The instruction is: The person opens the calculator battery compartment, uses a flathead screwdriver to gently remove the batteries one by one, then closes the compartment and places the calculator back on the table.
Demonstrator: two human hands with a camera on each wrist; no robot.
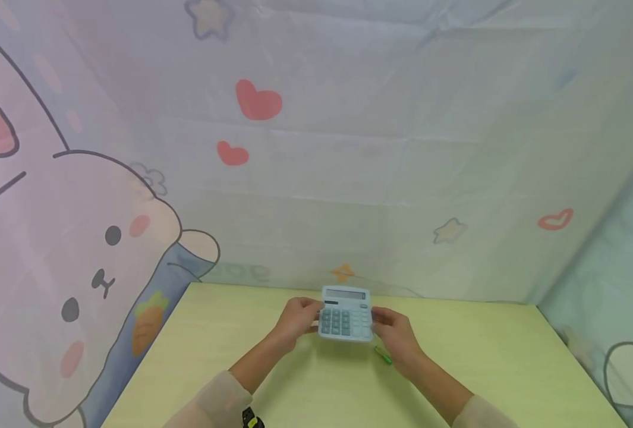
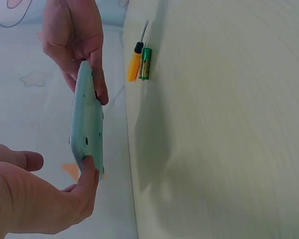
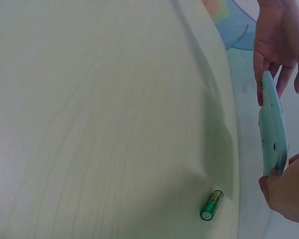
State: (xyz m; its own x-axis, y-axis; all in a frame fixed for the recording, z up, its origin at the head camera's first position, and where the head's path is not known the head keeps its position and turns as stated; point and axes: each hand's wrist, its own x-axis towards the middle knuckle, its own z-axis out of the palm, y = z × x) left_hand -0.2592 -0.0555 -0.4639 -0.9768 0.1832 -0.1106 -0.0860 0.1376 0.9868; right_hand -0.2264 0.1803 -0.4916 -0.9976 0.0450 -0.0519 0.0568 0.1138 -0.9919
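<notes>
A pale blue calculator [image 1: 345,314] is held up above the table, its keys and display facing the head camera. My left hand [image 1: 296,321] holds its left edge, with fingers against the underside [image 2: 87,134] and the thumb standing apart in the left wrist view. At the opposite edge my right hand [image 1: 396,334] grips it between thumb and fingers. A green battery [image 2: 145,63] lies on the table near the right hand. Beside the battery is a screwdriver [image 2: 134,62] with a yellow and black handle; I cannot make it out in the head view.
The pale yellow table [image 1: 487,356] reaches back to a cloth backdrop [image 1: 348,148] printed with a rabbit, hearts and stars. A small black and yellow object [image 1: 252,419] shows at the bottom edge by the left sleeve.
</notes>
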